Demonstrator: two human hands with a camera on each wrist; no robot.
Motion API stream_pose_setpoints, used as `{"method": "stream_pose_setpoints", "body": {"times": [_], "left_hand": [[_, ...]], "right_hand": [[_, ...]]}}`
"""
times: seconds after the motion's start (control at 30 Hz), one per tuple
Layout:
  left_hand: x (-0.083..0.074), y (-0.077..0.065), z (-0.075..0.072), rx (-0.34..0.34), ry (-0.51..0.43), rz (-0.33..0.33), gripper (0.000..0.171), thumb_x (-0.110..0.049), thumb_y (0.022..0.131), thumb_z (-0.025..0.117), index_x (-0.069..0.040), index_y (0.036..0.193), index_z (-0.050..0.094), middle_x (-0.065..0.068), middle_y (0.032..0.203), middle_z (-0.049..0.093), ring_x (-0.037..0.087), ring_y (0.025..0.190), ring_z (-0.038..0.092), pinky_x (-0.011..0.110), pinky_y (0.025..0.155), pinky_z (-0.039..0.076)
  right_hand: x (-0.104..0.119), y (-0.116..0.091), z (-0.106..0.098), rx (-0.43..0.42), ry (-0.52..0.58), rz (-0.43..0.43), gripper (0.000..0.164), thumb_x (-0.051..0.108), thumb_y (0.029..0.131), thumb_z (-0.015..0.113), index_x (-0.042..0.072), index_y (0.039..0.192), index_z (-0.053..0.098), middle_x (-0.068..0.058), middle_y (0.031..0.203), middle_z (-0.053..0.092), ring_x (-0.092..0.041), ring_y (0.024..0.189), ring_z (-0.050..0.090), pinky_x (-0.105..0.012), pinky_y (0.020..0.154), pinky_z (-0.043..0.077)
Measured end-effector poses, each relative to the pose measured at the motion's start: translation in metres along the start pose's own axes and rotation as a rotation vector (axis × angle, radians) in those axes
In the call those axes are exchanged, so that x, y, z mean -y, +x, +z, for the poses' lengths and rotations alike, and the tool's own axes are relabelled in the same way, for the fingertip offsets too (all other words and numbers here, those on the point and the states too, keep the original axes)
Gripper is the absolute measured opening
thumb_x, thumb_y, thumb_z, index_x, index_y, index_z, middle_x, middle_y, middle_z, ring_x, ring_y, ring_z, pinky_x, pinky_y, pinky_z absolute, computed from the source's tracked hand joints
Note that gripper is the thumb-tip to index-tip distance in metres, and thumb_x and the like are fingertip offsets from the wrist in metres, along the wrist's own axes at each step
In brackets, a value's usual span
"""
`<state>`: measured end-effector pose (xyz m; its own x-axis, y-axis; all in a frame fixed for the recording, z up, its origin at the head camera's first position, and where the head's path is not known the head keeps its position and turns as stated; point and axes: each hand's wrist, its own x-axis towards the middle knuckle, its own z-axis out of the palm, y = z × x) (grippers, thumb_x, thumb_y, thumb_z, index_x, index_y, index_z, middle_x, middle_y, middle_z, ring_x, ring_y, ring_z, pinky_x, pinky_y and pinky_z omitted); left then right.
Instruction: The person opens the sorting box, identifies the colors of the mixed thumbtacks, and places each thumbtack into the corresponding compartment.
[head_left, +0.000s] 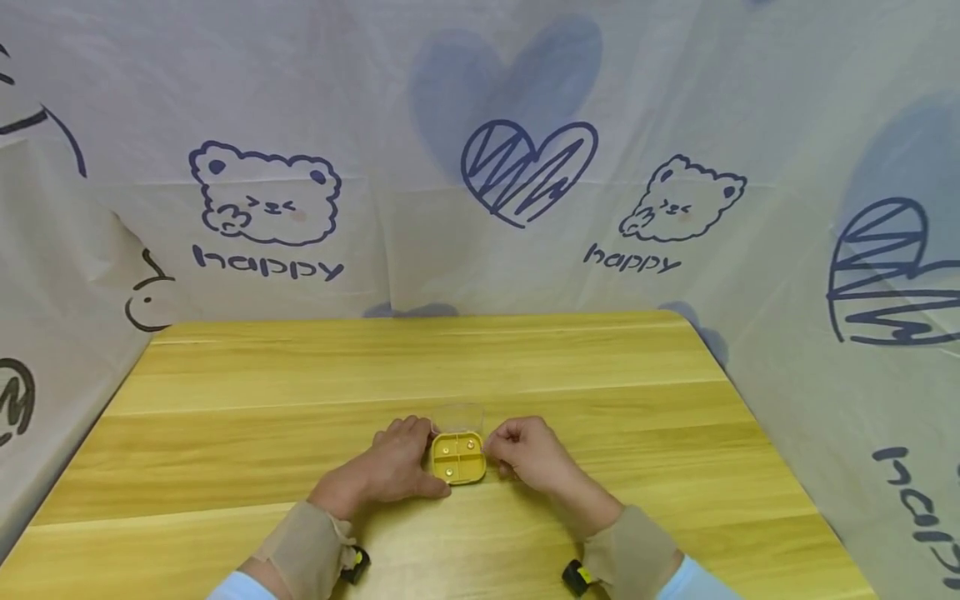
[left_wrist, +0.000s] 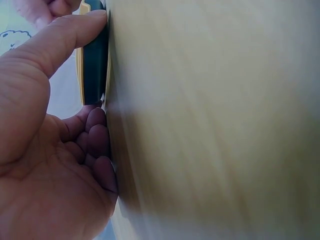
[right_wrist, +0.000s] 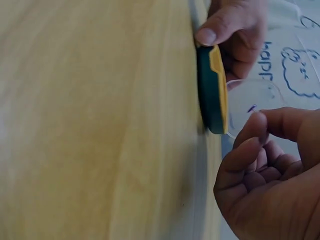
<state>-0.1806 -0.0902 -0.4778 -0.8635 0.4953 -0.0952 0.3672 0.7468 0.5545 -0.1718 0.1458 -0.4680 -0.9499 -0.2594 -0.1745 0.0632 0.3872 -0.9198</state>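
Note:
A small pill box (head_left: 472,481) stands on the table, its yellow inside split into compartments. From the side, in the right wrist view, its outer wall (right_wrist: 212,95) is dark green. The clear lid (head_left: 459,414) is raised at the back. Small shiny round pieces (head_left: 449,472) lie in several compartments. My left hand (head_left: 397,462) holds the box from the left, thumb at the front side and fingers toward the back. Just off the right side, my right hand (head_left: 536,454) pinches a tiny purplish piece (right_wrist: 252,108) between thumb and forefinger; its kind cannot be told.
The wooden table (head_left: 262,400) carries the box near its middle. A white cloth (head_left: 390,208) with bear and heart drawings hangs behind the table and along both sides. Each wrist wears a beige band (head_left: 307,537) with a small black device.

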Motion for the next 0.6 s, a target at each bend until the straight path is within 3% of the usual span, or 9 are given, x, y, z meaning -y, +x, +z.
{"method": "stream_pose_setpoints", "body": {"times": [0.2,0.37,0.6], "left_hand": [[-0.0002,-0.0005,-0.0006,0.002,0.000,-0.007,0.069,-0.048,0.067,0.081,-0.009,0.115,0.052,0.000,0.104,0.052,0.023,0.098,0.046,0.047,0.086,0.036],[-0.0015,-0.0004,-0.0012,0.004,-0.001,-0.014,0.069,-0.048,0.066,0.082,-0.009,0.115,0.052,0.000,0.104,0.053,0.022,0.097,0.045,0.046,0.085,0.036],[-0.0027,0.0003,-0.0031,0.004,-0.002,-0.017,0.070,-0.048,0.066,0.082,-0.008,0.115,0.053,0.001,0.103,0.053,0.023,0.098,0.046,0.047,0.085,0.036]], "right_hand": [[0.0033,-0.0022,0.0055,0.032,-0.170,-0.061,0.015,0.013,0.090,0.062,0.008,0.081,0.072,-0.013,0.064,0.065,-0.010,0.051,0.050,-0.023,0.046,0.037],[0.0037,-0.0027,0.0079,0.061,-0.190,-0.057,0.017,0.013,0.092,0.062,0.009,0.080,0.073,-0.014,0.066,0.067,-0.010,0.052,0.052,-0.023,0.047,0.038],[0.0044,0.0000,0.0013,0.019,-0.192,-0.056,0.014,0.013,0.091,0.062,0.006,0.084,0.071,-0.011,0.066,0.066,-0.013,0.054,0.054,-0.025,0.049,0.039]]}}
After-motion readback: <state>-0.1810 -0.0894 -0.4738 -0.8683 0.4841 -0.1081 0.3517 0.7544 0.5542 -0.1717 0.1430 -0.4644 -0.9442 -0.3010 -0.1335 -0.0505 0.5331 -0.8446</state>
